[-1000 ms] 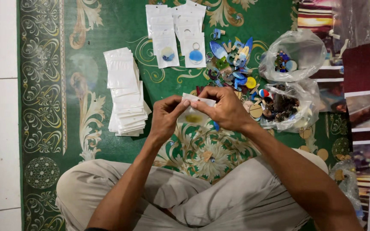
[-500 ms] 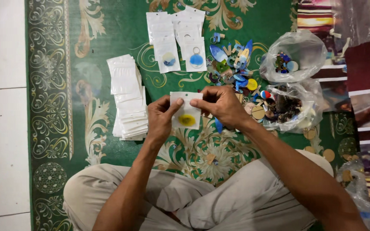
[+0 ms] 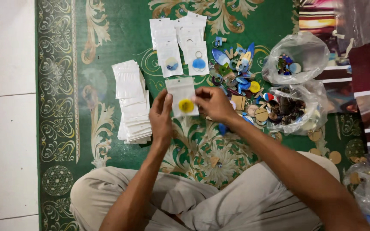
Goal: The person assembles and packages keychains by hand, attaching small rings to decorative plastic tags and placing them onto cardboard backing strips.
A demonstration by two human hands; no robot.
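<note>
Plastic pouch pinched between both hands – slip and spill risk

Left hand (image 3: 161, 116) pinches the left edge of a small clear pouch (image 3: 182, 95), fingers pressed together along it. Right hand (image 3: 213, 102) pinches the right edge, thumb and fingertips closed on the plastic. A yellow round piece (image 3: 186, 105) sits low inside the pouch, which is held up above the green patterned rug (image 3: 108, 42), in front of the crossed legs.

Risks as I judge them: only edges are gripped, so slick plastic could slide out of either pinch; can't tell if the pouch mouth is sealed, so tilting it could let the yellow piece drop and get lost on the busy pattern.

Further out: a stack of empty pouches (image 3: 131, 102) lies just left of the left hand, loosely fanned, and an elbow sweep could scatter it. Filled pouches (image 3: 178, 47) lie beyond. A loose pile of colourful charms (image 3: 236, 68) and two open plastic bags (image 3: 294, 64) sit near the right forearm and are easy to knock.
</note>
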